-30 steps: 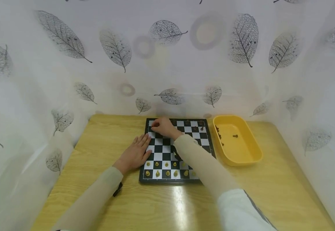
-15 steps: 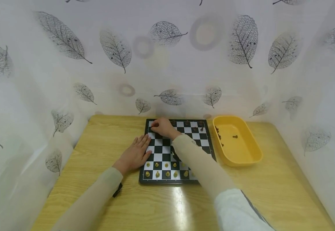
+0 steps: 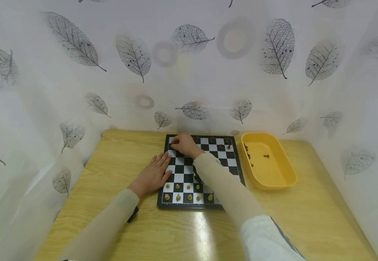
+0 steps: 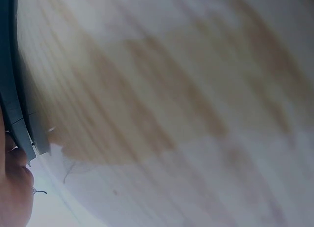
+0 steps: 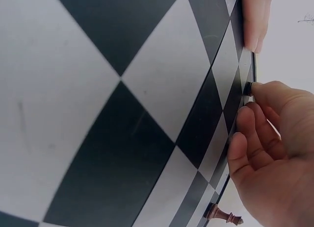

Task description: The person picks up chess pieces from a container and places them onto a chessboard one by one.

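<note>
My left hand [image 3: 151, 175] lies flat with straight fingers across the left edge of the chessboard [image 3: 178, 178]. Over the far left corner, my right hand [image 3: 186, 145] pinches a small dark chess piece [image 5: 248, 88] between thumb and forefinger; the fingers hide most of it. In the right wrist view its base meets the board. A brown chess piece [image 5: 223, 215] stands close to that hand's curled lower fingers. Yellow chess pieces [image 3: 167, 197] stand in two rows along the near side. Several brown pieces [image 3: 212, 140] are at the far right, one apparently lying.
Right of the board stands a yellow plastic tray [image 3: 294, 174] with several brown chess pieces [image 3: 266, 156] in it. The wooden table [image 3: 110, 156] meets a leaf-patterned curtain [image 3: 162, 83] at the back and sides. My right forearm crosses over the board and hides part of it.
The head view has shifted very slightly. Both hands stay in the same places, the right one still pinching the dark chess piece at the far left corner.
</note>
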`<state>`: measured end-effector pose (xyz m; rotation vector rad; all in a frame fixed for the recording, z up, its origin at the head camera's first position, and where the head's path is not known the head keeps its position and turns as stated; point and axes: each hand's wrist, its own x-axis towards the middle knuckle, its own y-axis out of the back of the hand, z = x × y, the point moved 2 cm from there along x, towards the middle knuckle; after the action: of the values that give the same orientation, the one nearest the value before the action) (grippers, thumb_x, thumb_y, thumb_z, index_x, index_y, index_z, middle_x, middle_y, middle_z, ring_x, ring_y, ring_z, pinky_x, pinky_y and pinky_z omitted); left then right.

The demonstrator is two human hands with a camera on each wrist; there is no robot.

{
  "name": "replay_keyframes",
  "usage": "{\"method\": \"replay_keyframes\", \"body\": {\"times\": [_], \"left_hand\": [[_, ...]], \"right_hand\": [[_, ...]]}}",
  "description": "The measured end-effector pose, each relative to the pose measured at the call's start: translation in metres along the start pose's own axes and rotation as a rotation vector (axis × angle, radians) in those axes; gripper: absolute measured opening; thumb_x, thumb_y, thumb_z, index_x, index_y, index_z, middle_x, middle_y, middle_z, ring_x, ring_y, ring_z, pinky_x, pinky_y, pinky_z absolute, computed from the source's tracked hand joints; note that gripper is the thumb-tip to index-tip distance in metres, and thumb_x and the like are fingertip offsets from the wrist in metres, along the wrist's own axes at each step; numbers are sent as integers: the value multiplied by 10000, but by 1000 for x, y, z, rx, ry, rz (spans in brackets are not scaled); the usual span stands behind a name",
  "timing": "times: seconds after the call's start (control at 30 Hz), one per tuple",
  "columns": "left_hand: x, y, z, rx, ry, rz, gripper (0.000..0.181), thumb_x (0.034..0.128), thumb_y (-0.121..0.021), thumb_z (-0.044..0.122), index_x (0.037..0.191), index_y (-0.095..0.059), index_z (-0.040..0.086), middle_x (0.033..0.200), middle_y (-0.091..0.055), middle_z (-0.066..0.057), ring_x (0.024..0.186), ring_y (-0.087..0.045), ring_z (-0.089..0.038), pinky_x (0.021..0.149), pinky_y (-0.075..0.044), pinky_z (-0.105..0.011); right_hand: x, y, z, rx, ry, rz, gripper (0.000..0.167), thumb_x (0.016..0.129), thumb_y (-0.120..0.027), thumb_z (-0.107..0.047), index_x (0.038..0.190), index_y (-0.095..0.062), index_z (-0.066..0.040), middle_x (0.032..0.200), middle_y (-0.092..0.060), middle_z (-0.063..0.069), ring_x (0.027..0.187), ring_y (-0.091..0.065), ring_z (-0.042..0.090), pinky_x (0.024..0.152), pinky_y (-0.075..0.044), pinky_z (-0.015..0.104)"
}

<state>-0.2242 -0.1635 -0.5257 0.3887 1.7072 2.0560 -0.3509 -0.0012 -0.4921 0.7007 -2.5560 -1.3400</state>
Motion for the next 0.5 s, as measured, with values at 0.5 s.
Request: {"method": "replay_keyframes", "body": {"times": [0.5], "left_hand": [[2,1,1,2,1,-5,681,1142,-350,425,1662,-242,-1,1758,-176,-189,1638,-179,-377,1338,-156,-549]], "right_hand": [[-9,32,-6,-3,-3,-64,326,1040,-668,-211,1316,-725,-46,1319,-734,124,1205,-686,276,1045,-563,409]]}}
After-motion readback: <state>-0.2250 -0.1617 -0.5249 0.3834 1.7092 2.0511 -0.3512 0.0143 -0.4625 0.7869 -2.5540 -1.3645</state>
